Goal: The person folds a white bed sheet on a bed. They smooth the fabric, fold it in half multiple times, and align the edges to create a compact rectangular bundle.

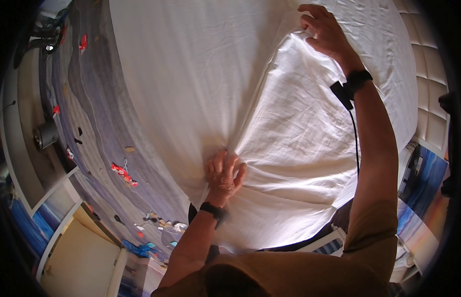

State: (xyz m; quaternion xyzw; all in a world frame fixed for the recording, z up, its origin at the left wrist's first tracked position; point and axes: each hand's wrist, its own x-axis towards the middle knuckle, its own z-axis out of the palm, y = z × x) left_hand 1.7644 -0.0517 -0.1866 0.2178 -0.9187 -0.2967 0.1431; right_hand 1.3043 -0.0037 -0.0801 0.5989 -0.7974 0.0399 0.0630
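A white bed sheet (200, 74) spreads over the bed in front of me. A raised fold (265, 80) runs across it from one hand to the other, with a brightly lit, wrinkled stretch on its right side. My left hand (226, 174) is at the near end of this fold, fingers bent into the cloth, and creases fan out from them. Farther off, at the fold's upper end, my right hand (323, 35) has its curled fingers and thumb around the cloth. The fingertips' exact hold there is partly hidden. Both wrists wear black bands.
A tufted cream headboard (425, 74) borders the bed on the right. Left of the bed, the grey wood-patterned floor (104, 111) carries scattered red wrappers (124, 174) and a blue plastic bag (139, 248). A black cable (355, 141) hangs along my right arm.
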